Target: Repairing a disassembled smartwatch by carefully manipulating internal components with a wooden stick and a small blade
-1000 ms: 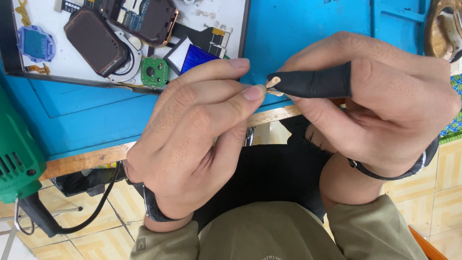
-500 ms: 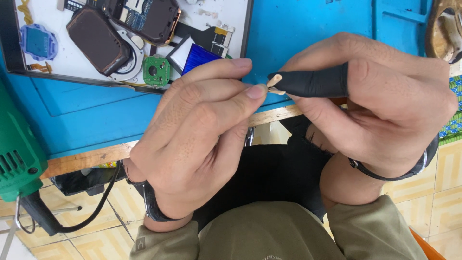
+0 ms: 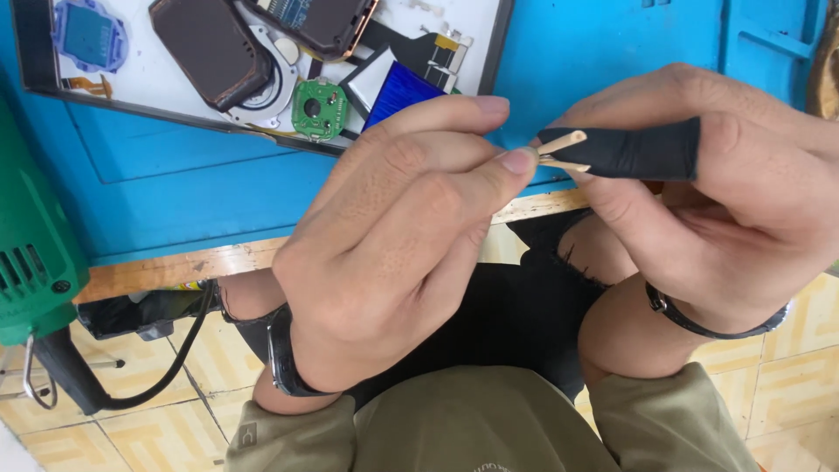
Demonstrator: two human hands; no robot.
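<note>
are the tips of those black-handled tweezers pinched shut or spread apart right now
Spread apart. The two pale tips of the tweezers show a gap between them, beside the left hand fingertips; the right hand grips the handle.

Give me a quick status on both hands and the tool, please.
Right hand grips black-handled tweezers. Left hand pinches at the pale tips; whatever is between them is too small to tell. Nothing in the way.

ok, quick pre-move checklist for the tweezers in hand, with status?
1. Right hand has a firm grip on the black-sleeved tweezers: ok.
2. Tweezer tips visible and slightly apart: ok.
3. Left hand fingertips meet the tips: ok.
4. Part between fingertips and tips: cannot tell, too small or hidden.
5. Tray with the green round board sits apart from both hands: ok.
</note>
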